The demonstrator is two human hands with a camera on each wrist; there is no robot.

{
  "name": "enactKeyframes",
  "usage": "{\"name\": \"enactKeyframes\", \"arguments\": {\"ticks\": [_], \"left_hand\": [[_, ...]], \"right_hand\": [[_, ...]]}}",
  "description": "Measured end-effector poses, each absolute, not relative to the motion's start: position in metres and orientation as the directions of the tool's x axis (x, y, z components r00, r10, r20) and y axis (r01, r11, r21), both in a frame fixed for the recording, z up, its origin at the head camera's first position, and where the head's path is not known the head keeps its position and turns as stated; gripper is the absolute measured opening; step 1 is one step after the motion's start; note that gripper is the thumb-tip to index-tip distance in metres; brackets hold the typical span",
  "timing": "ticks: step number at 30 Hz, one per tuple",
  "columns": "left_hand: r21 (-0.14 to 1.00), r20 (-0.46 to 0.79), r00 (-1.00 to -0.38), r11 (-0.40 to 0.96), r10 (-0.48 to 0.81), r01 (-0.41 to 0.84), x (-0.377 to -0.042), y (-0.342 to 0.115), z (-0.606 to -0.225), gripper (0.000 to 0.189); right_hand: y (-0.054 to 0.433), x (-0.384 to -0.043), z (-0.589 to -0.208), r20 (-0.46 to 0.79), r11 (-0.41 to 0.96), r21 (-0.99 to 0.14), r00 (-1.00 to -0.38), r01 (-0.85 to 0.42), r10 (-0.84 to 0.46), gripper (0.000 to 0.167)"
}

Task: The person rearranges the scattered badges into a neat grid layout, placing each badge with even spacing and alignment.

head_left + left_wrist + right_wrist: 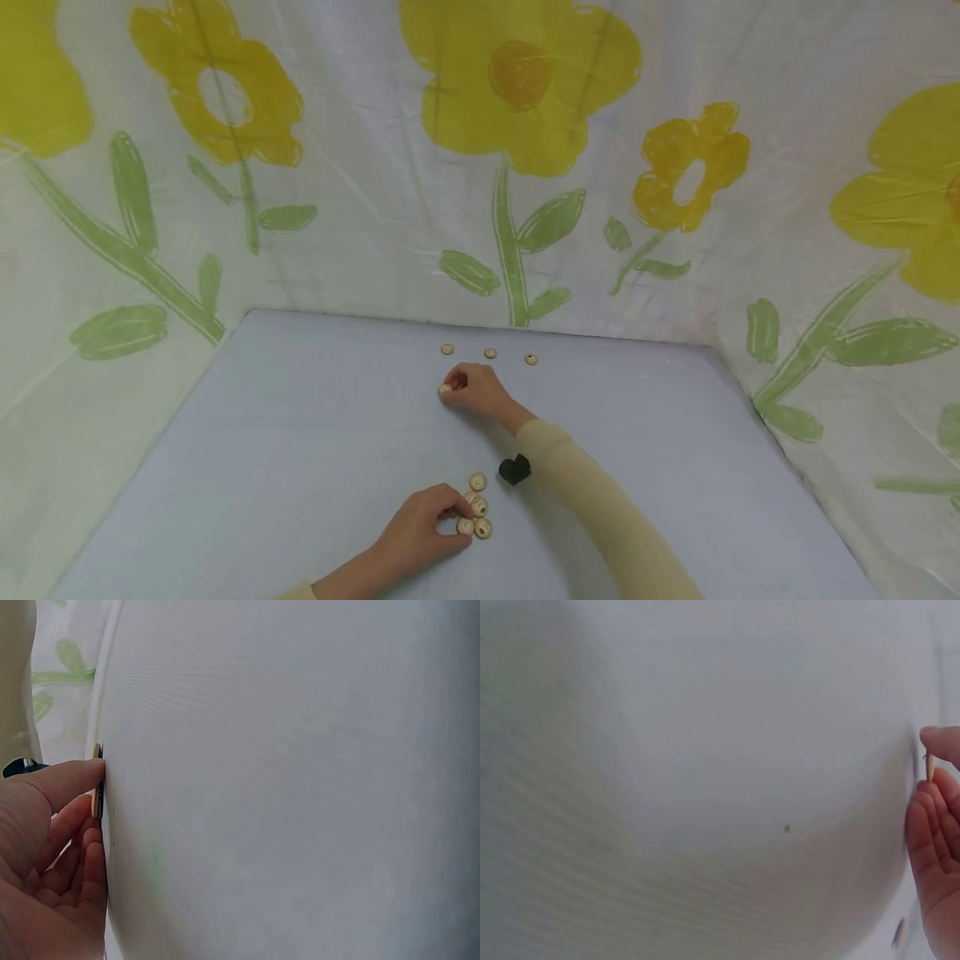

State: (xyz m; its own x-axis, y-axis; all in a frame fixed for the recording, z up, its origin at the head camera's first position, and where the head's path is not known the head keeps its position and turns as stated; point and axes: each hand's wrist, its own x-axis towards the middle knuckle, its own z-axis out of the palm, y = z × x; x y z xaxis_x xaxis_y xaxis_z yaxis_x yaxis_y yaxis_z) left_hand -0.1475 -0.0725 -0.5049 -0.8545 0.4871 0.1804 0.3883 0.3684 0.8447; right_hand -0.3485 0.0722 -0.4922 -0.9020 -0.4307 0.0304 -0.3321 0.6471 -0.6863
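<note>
Head view: both hands (422,525) (477,388), partly closed, each pinch a pale disc (445,389) (465,527).

Nine pale, round wooden discs (490,353) show: three in a row at 12 o'clock, one in my right hand (477,390) at 6 o'clock from the row's left end, and five clustered at 6 o'clock by my left hand (426,527), one partly covered. That makes two bare hands, plus one black angular object (514,469) between 1 and 2 o'clock from the cluster, one flat, grey-blue table (300,467), and five yellow painted flowers (532,92) spread from 10 to 2 o'clock.
</note>
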Motion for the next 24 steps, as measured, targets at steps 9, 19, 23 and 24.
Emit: {"name": "enactKeyframes", "arguments": {"ticks": [9, 19, 23, 24], "left_hand": [[0.846, 0.177, -0.856, 0.369, 0.485, 0.384, -0.1467, -0.0719, -0.5033, 0.018], [0.848, 0.165, -0.858, 0.374, 0.486, 0.375, -0.1478, -0.0718, -0.5046, 0.019], [0.845, 0.168, -0.860, 0.379, 0.482, 0.377, -0.1480, -0.0717, -0.5048, 0.019], [0.845, 0.169, -0.860, 0.378, 0.482, 0.378, -0.1479, -0.0716, -0.5048, 0.019]], "right_hand": [[0.0688, -0.3544, -0.4921, 0.028, 0.663, -0.682, -0.916, -0.310, -0.400, 0.016], [0.0657, -0.3578, -0.4941, 0.021, 0.678, -0.682, -0.934, -0.274, -0.357, 0.017], [0.0652, -0.3590, -0.4961, 0.022, 0.678, -0.683, -0.935, -0.272, -0.354, 0.016], [0.0651, -0.3591, -0.4964, 0.023, 0.675, -0.686, -0.935, -0.272, -0.353, 0.016]]}}
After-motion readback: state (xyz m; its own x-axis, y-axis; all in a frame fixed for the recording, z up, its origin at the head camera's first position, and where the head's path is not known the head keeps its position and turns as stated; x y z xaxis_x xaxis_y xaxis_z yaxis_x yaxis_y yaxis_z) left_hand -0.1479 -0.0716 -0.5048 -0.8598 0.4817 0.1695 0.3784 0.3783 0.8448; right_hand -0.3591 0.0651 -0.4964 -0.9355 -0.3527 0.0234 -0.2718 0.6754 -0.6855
